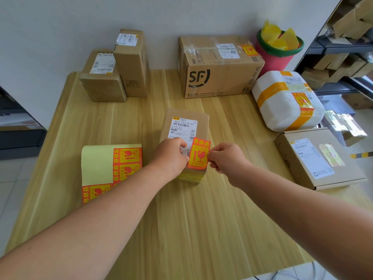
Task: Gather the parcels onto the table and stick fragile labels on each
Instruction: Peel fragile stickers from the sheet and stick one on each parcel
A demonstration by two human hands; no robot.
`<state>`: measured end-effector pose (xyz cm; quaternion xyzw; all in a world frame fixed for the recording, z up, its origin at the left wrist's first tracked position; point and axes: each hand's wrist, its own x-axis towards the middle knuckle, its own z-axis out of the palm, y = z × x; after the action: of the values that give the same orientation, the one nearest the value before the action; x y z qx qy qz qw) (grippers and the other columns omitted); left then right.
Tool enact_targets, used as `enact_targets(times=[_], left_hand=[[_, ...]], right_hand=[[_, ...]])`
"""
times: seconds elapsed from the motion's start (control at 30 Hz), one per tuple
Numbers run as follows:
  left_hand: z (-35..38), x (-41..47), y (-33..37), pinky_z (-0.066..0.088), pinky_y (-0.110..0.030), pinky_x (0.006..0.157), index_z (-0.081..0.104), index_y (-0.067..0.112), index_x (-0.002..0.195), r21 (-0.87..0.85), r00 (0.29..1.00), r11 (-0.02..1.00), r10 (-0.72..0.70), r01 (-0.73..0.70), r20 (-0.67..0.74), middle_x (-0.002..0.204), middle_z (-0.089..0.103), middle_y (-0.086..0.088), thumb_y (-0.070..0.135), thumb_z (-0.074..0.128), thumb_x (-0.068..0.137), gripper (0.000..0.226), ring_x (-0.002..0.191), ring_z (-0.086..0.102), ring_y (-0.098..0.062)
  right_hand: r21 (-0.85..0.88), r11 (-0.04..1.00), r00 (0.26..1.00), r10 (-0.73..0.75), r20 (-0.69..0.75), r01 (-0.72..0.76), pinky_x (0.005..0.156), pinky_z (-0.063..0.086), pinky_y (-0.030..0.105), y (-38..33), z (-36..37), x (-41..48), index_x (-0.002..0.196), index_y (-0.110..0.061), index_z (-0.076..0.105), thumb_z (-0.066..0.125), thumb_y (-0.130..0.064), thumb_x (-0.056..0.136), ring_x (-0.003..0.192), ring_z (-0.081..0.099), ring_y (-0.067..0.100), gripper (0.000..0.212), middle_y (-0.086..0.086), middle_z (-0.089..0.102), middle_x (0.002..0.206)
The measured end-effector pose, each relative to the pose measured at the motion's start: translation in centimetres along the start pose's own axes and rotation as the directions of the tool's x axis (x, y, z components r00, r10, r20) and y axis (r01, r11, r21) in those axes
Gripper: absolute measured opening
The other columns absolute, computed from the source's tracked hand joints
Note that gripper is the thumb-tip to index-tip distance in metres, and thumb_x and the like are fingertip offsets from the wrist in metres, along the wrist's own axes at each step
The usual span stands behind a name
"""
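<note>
Right grip (224, 158) pinches fragile label (198, 154); left grip (170, 155) holds parcel (181, 122); label sheet (105, 162) beside.

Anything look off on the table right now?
The fragile label, pinched by the right hand, hangs tilted over a corner of the shipping label on the middle box; stuck there, it may cover print. Nothing else stands out.
</note>
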<state>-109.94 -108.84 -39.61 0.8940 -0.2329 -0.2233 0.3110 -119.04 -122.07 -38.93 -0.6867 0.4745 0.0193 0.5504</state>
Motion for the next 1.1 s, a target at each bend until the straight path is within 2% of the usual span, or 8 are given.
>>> enact_targets(times=[0.1, 0.4, 0.6, 0.7, 0.8, 0.87, 0.97, 1.1], left_hand=[[0.1, -0.3, 0.0, 0.049, -0.037, 0.09, 0.058, 0.02, 0.122, 0.049, 0.999, 0.998, 0.04, -0.039, -0.009, 0.118, 0.054, -0.006, 0.019, 0.071, 0.082, 0.042, 0.106, 0.055, -0.025], [0.0, -0.7, 0.2, 0.048, -0.039, 0.089, 0.054, 0.021, 0.125, 0.081, 0.996, 0.993, 0.085, -0.083, -0.026, 0.117, 0.053, -0.006, 0.019, 0.071, 0.082, 0.046, 0.107, 0.052, -0.026], [0.0, -0.5, 0.2, 0.048, -0.034, 0.085, 0.053, 0.019, 0.127, 0.063, 0.998, 0.996, 0.063, -0.061, -0.019, 0.119, 0.053, -0.006, 0.012, 0.063, 0.086, 0.044, 0.106, 0.054, -0.024], [-0.4, -0.6, 0.1, 0.045, -0.028, 0.076, 0.053, 0.015, 0.128, 0.001, 0.998, 0.999, 0.044, -0.044, -0.036, 0.119, 0.055, -0.007, 0.007, 0.049, 0.092, 0.036, 0.103, 0.056, -0.025], [-1.2, -0.7, 0.1, 0.04, -0.025, 0.06, 0.056, 0.013, 0.124, -0.096, 0.998, 0.995, -0.021, 0.015, -0.066, 0.119, 0.06, -0.012, 0.01, 0.041, 0.097, 0.031, 0.097, 0.059, -0.029], [-1.9, -0.8, 0.2, 0.044, -0.027, 0.062, 0.059, 0.012, 0.118, -0.218, 0.995, 0.973, -0.084, 0.069, -0.061, 0.117, 0.063, -0.013, 0.01, 0.042, 0.096, 0.028, 0.09, 0.059, -0.027], [-3.1, -1.2, -0.2, 0.051, -0.036, 0.08, 0.063, 0.016, 0.097, -0.4, 0.984, 0.904, -0.178, 0.152, -0.029, 0.101, 0.067, -0.009, 0.011, 0.046, 0.094, 0.018, 0.084, 0.059, -0.021], [-4.1, -1.8, -1.3, 0.047, -0.028, 0.069, 0.062, 0.018, 0.085, -0.447, 0.98, 0.877, -0.198, 0.176, -0.003, 0.082, 0.064, 0.0, 0.009, 0.06, 0.088, 0.01, 0.077, 0.058, -0.016]], right_hand=[[-0.036, 0.999, 0.999, -0.037, -0.01, 0.036, 0.051, 0.045, 0.026, 0.1, 0.0, 0.2, 0.092, -0.004, 0.062, 0.061, -0.004, 0.085, 0.058, 0.056, 0.013, 0.008, 0.007, 0.064, 0.073], [-0.086, 0.992, 0.996, -0.089, -0.014, 0.088, 0.058, 0.048, 0.031, 0.3, 0.1, 0.6, 0.085, -0.008, 0.063, 0.059, -0.002, 0.082, 0.06, 0.057, 0.014, 0.007, 0.007, 0.063, 0.074], [-0.009, 0.988, 0.986, -0.155, -0.065, 0.154, 0.06, 0.045, 0.033, 0.1, 0.1, 0.3, 0.089, -0.009, 0.061, 0.06, -0.004, 0.081, 0.064, 0.055, 0.018, 0.009, 0.004, 0.06, 0.073], [0.062, 0.976, 0.977, -0.204, -0.06, 0.208, 0.057, 0.043, 0.032, -0.4, 0.0, -0.1, 0.089, -0.011, 0.059, 0.059, -0.005, 0.083, 0.063, 0.052, 0.017, 0.009, 0.003, 0.058, 0.073], [0.1, 0.964, 0.969, -0.246, -0.024, 0.247, 0.058, 0.042, 0.029, -0.9, 0.2, -0.6, 0.086, -0.014, 0.057, 0.06, -0.005, 0.085, 0.062, 0.052, 0.015, 0.01, 0.002, 0.058, 0.071], [0.11, 0.958, 0.964, -0.265, -0.008, 0.264, 0.055, 0.042, 0.025, -1.3, 0.7, -0.9, 0.086, -0.014, 0.057, 0.061, -0.006, 0.086, 0.059, 0.054, 0.011, 0.009, 0.001, 0.058, 0.071], [0.112, 0.955, 0.961, -0.277, 0.004, 0.275, 0.055, 0.043, 0.024, -1.6, 1.9, -1.2, 0.084, -0.014, 0.057, 0.06, -0.004, 0.085, 0.058, 0.053, 0.011, 0.01, 0.004, 0.058, 0.072], [0.129, 0.961, 0.967, -0.252, 0.039, 0.245, 0.057, 0.042, 0.031, -1.9, 3.8, -1.5, 0.082, -0.016, 0.054, 0.06, -0.002, 0.083, 0.062, 0.053, 0.016, 0.015, 0.004, 0.056, 0.074]])
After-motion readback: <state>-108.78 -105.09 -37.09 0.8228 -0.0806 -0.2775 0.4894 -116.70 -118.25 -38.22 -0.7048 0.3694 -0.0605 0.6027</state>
